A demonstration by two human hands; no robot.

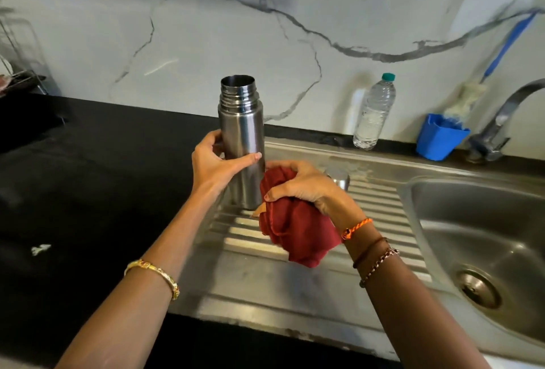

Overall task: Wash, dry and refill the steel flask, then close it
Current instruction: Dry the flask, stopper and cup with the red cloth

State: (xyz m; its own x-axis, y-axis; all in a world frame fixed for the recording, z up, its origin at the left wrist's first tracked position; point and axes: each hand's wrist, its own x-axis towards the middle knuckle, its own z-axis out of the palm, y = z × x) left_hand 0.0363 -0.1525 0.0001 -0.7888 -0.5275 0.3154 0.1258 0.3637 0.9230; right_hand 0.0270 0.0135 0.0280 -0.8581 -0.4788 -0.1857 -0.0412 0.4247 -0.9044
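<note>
Taking the flask [241, 138] as the landmark and reading from left to right: a dish rack [17, 73] sits far to its left on the black counter [88, 177]. The left hand [215, 162] wraps thumb and fingers around the flask's middle, holding it upright with its base at the left end of the ribbed drainboard [295, 280]; its mouth is open, no cap on. Just right of the flask, the right hand [300, 184] clutches a bunched red cloth [298, 233] pressed against the lower body. Behind that hand stands a small steel cap [339, 177]. Further right come a plastic water bottle [374, 115], a blue cup [439, 138] with a brush, the tap [501, 121] and the sink basin [486, 236]. The wet steel may slip in the single-handed hold as the cloth pushes sideways, tipping the flask. Counted: one flask, one cloth, one bottle, one cap, two hands.
</note>
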